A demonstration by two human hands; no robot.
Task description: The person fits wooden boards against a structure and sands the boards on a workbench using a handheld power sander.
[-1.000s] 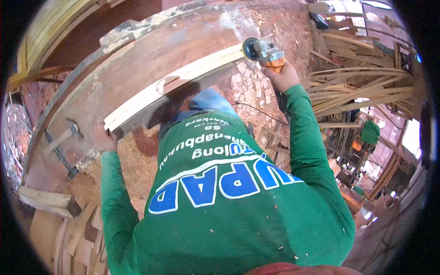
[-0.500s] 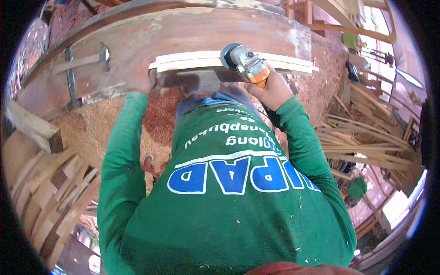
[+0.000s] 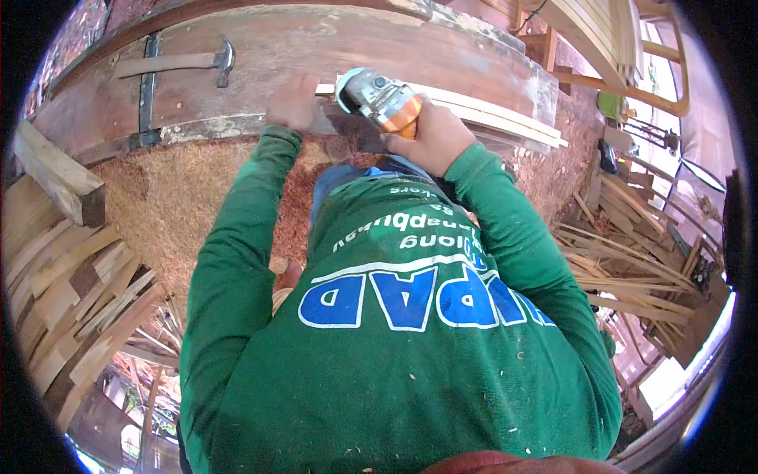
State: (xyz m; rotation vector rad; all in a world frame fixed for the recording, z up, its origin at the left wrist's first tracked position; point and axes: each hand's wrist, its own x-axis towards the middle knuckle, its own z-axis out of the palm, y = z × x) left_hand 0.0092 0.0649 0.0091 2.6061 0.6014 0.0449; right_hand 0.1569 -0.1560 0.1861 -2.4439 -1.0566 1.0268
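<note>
My right hand is wrapped round the orange body of an angle grinder. Its grey metal head and round disc guard lie over the left part of some pale, narrow wooden strips. Whether the disc touches the wood cannot be made out. At the strips' left end is my left hand, blurred, its fingers not distinct. A claw hammer with a wooden handle rests on the bench to the left of that hand.
The brown wooden bench runs across the front, with a dark metal strap over it. Wood shavings cover the ground. Stacked timber pieces stand at left; loose offcuts are piled at right.
The grinder in my right hand has moved left along the strips, nearer my left hand. The whole view has shifted and turned slightly. My left hand stays by the strips' left end.
</note>
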